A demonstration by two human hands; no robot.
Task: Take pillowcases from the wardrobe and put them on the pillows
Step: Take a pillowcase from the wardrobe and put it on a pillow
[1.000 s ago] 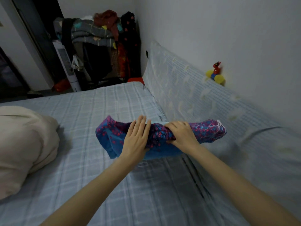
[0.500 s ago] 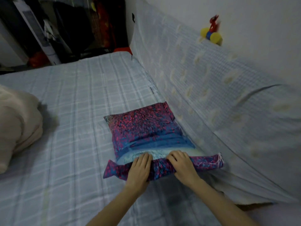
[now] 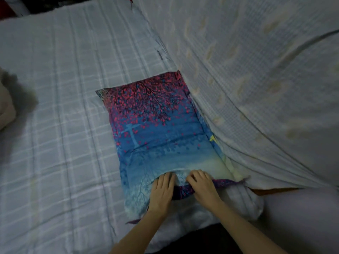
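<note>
Along the right edge of the bed, tight against the pale patterned cover that slopes up there, lies the pillowcase, spread nearly flat with its red-blossom end far from the person and its pale blue end at the near edge; both hands rest on that near end, close together; the left hand presses down with fingers nearly straight and together, pinching nothing that shows; the right hand has its fingers curled over a rolled, dark purple band of the same cloth, gripping it; that band runs from between the hands out toward the right edge, where its tip pokes up beside the cover; a beige bundle sits at the left edge, well apart, and may be a pillow, though too little of it shows to say; by the look of it the cloth is thin, light and limp, so it will crease, slide on the checked sheet and fold over itself at any tug; the best hold is likely the open hem at the near end, one hand at each corner, so the mouth stays wide; a one-handed pull in the middle would probably bunch it.
</note>
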